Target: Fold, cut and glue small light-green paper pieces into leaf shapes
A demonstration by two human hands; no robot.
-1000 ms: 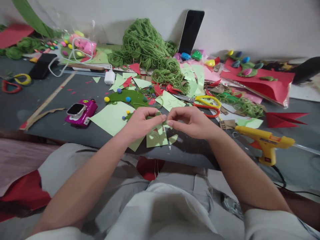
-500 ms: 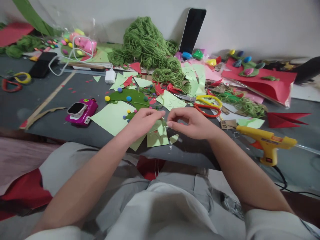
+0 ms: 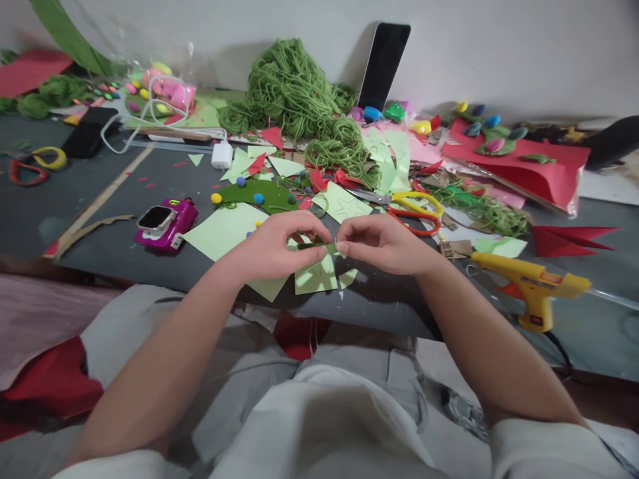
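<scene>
My left hand [image 3: 287,245] is closed in a pinch on a small green piece [image 3: 330,248], possibly paper or felt; most of it is hidden by the fingers. My right hand [image 3: 384,243] pinches at the right end of the same piece, fingertips almost touching the left ones. Below the hands lies a light green paper square [image 3: 315,281] with a cut scrap [image 3: 348,277] beside it. Behind my left hand is a dark green curved shape [image 3: 264,195] with coloured pompoms on it. A larger light green sheet [image 3: 214,233] lies partly under my left wrist.
Scissors [image 3: 417,206] with yellow and red handles lie beyond my right hand. A yellow glue gun [image 3: 536,283] rests near the right table edge. Green yarn [image 3: 294,86] is heaped at the back, near a leaning phone [image 3: 384,63]. A magenta device [image 3: 167,226] stands left.
My left hand has rolled so its thumb and curled fingers now show around the green piece. My right hand stays almost in place, still pinching.
</scene>
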